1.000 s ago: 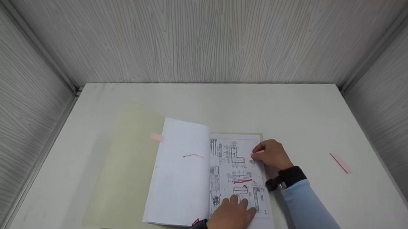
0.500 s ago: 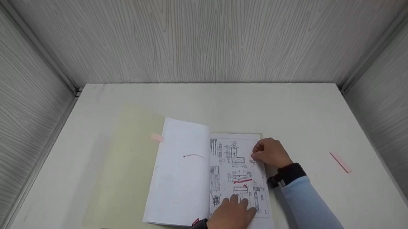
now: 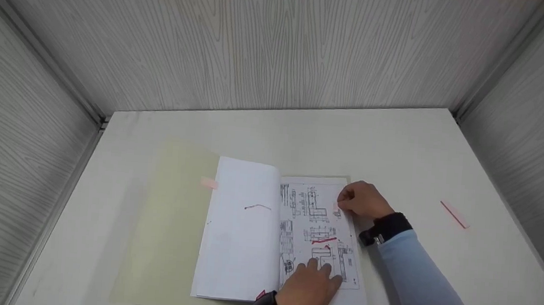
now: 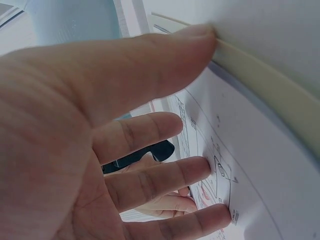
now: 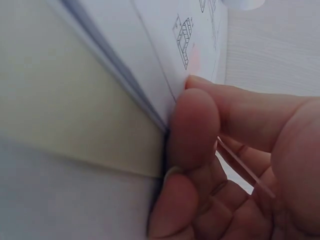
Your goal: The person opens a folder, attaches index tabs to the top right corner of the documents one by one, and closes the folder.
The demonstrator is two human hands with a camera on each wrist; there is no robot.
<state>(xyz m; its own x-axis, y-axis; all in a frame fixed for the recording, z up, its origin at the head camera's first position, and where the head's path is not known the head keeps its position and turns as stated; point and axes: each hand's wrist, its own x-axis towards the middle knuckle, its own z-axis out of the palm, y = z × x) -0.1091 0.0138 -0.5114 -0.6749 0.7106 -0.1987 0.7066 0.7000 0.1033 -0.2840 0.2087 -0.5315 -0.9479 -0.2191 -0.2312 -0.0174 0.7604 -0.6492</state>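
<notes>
A document folder [image 3: 165,240] lies open with pages turned to the left and a sheet of technical drawings [image 3: 296,221] showing on the right. My left hand [image 3: 307,291] rests on the lower part of that sheet; its fingertips touch the paper and the thumb lies at the folder's edge in the left wrist view. At the sheet's right edge, my right hand [image 3: 364,200] pinches a pale pink sticky tab [image 5: 194,61], which lies partly over the drawing. The tab's outer end is hidden by the fingers. A thin pink edge also shows within the curled fingers.
Another pink sticky tab [image 3: 209,182] sticks out from the turned pages over the folder's cover. A pink pad [image 3: 455,215] lies on the white table [image 3: 411,152] to the right. Grey wood-grain panels [image 3: 279,48] enclose the back and sides.
The right hand has shifted very slightly up and right, showing more of the pink tab on the sheet. The left hand stays in place.
</notes>
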